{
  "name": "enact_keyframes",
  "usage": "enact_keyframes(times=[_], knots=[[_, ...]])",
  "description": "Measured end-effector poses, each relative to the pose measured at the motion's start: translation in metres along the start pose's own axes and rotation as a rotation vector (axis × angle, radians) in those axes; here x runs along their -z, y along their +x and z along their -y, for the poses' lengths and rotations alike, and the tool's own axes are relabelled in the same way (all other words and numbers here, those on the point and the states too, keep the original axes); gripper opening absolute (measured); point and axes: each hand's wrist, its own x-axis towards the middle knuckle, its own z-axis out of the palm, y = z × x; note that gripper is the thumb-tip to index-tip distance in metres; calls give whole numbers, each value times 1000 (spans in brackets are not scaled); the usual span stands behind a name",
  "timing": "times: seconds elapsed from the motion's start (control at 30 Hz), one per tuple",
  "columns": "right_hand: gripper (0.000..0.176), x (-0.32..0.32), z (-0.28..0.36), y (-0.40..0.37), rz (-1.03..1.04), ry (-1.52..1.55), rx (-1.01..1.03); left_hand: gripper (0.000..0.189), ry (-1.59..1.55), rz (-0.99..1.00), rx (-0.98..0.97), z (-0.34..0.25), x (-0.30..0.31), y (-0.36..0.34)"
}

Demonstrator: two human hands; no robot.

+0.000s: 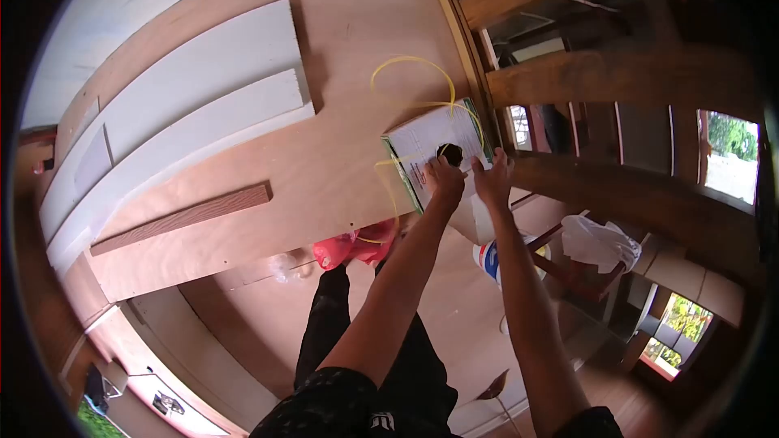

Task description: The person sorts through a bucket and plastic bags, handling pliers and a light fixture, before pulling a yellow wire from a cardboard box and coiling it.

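A white cardboard box [418, 142] with green edges and a dark round hole sits at the wooden surface's edge, beside the railing. Thin yellow strapping [414, 58] loops above the box, runs across it and trails down its near side. My left hand [445, 180] is over the box just below the hole, fingers closed on the yellow strap. Close to its right, my right hand [492, 177] is at the box's right edge with fingers curled. What lies between its fingertips is too small to make out.
Long white boards [187, 126] and a brown wooden strip [182, 217] lie on the plywood surface [341, 146]. A red plastic bag [350, 250] rests near my legs. Wooden rails [600, 77] rise on the right, above a white bucket [488, 261] and a white plastic bag [602, 243].
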Motion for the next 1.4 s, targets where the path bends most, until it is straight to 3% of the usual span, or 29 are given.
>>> enact_keyframes(times=[0.03,0.1,0.17,0.23,0.3,0.37,0.43,0.5,0.57,0.63,0.7,0.77,0.8,0.87,0.9,0.93,0.97,1.0,1.03,1.07,1.1,1.17,1.23,1.3,1.37,1.4], knots=[[51,-13,-26,9,-37,-147,176,25,27,5,-15,1,-2,2],[34,11,8,26,475,515,-260,24,74,37,-37,2,-17,8],[18,-14,-14,42,322,433,24,21,243,-144,-3,4,-34,14],[11,-13,-5,48,390,446,-74,22,240,-155,-21,4,-17,5],[11,-25,-11,54,230,152,536,32,-204,-181,-126,9,12,-8],[15,-29,-9,52,269,232,471,37,-218,-346,-370,30,34,-15],[20,-35,-11,51,348,117,630,34,-281,-511,-517,39,66,-17],[24,-42,-14,47,361,103,666,30,-82,-565,-533,33,107,-5],[21,-37,-11,50,409,76,644,24,18,-519,-497,43,108,12],[20,-38,-7,50,394,39,643,19,369,-210,-467,62,104,23],[19,-41,-8,48,383,-4,630,16,411,-185,-563,68,104,34],[11,-53,-8,39,107,96,568,17,344,-44,-512,68,102,35],[11,-50,0,31,107,109,562,17,356,-37,-509,63,105,35],[9,-36,26,3,-63,466,-3,18,-174,236,-10,47,115,37],[9,-44,36,-18,32,792,-176,18,-160,241,-3,50,114,38],[5,-58,47,-42,58,978,-235,19,-465,321,70,53,112,40],[13,-83,58,-66,116,1294,-222,21,-770,396,142,54,112,44],[24,-56,84,-71,263,1247,-355,25,-737,457,144,53,113,47],[32,-68,101,-78,208,1323,-285,25,-721,462,148,51,116,45],[30,-75,104,-80,236,1253,-68,26,-731,499,186,46,117,44],[30,-68,109,-81,222,1264,-78,26,-740,537,221,42,119,44],[26,-48,120,-91,912,1928,-590,26,-675,500,175,38,119,40],[23,-34,119,-120,841,1989,-791,26,-625,462,121,41,116,42],[18,4,111,-144,822,1745,-965,23,-24,208,-138,57,101,51],[16,18,79,-187,807,2068,-1278,22,86,101,-236,63,89,49],[17,31,62,-197,758,1972,-1272,21,201,-4,-316,64,87,46]])
